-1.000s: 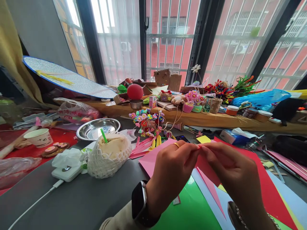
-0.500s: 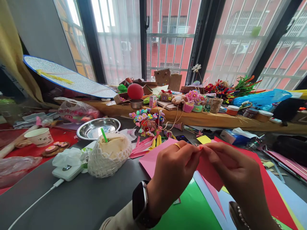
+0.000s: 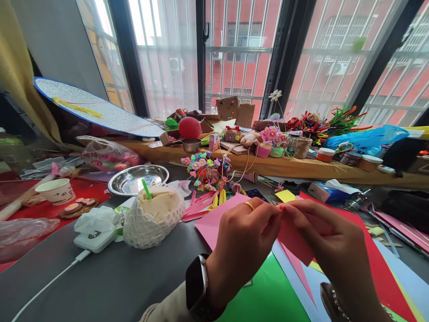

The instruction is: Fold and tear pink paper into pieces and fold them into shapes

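Pinching together above the paper sheets, the fingers of the left hand (image 3: pixel 246 252) and the right hand (image 3: pixel 331 246) meet almost tip to tip, thumbs pressed against forefingers. Both grip the upper edge of a small reddish-pink paper piece (image 3: pixel 298 243), which hangs below the fingertips, partly hidden behind the right hand. What lies exactly between the tips is too small to tell. A gold ring (image 3: pixel 249 205) sits on a left finger, a black-faced smartwatch (image 3: pixel 194 281) on the left wrist and a chain bracelet (image 3: pixel 336 304) on the right.

Beneath the hands, coloured sheets overlap on the grey surface (image 3: pixel 134 281): a glossy green sheet (image 3: pixel 268 290) in front, a pink sheet (image 3: pixel 208 224) behind the left hand, and a large red sheet (image 3: pixel 377 257) to the right.

Left of the hands stands a coconut (image 3: pixel 161 205) in white foam netting, with a green straw (image 3: pixel 146 189) poking out of its top. Just beside it lies a white charger (image 3: pixel 94 242) with a tissue on top, its cable running toward the near edge. Behind the coconut rests a round steel tray (image 3: pixel 134 180); a white paper cup (image 3: pixel 55 191) stands farther left. A cluster of multicoloured fuzzy flowers (image 3: pixel 204 167) sits before the window ledge (image 3: pixel 159 153), which carries a red ball (image 3: pixel 189 128) and craft pots.
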Demonstrator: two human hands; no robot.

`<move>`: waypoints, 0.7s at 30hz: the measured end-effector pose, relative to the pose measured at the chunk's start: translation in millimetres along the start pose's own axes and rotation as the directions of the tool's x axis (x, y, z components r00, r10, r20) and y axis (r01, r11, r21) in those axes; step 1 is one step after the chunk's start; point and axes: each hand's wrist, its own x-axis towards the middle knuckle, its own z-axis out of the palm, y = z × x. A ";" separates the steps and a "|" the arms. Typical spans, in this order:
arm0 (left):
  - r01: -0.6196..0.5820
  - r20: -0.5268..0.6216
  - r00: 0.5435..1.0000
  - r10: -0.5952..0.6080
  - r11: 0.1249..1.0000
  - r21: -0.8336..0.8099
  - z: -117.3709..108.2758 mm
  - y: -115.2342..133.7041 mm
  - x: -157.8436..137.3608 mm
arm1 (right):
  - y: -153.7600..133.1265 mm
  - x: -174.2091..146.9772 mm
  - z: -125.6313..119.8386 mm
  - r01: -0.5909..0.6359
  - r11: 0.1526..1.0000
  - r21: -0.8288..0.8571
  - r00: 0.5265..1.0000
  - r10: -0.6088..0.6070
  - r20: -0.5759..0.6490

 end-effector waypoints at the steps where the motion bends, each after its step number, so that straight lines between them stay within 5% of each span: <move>1: -0.003 -0.005 1.000 0.003 1.000 0.003 0.3 0.1 -0.2 | -0.1 -0.3 0.2 -0.006 1.000 0.005 1.000 0.006 -0.003; 8: -0.013 -0.055 0.998 0.014 1.000 0.022 2.6 0.6 -1.2 | -1.9 -1.4 3.9 -0.092 0.993 0.071 0.995 0.095 -0.036; 13: 0.104 0.051 0.994 -0.098 0.983 -0.154 -5.7 -1.4 3.9 | -1.4 0.7 0.2 -0.237 0.952 0.193 0.972 0.232 0.047; 21: 0.461 0.363 0.882 -0.301 0.715 -0.527 -17.4 -10.3 13.3 | -1.4 -0.4 -3.8 -0.469 0.843 0.265 0.882 0.431 0.189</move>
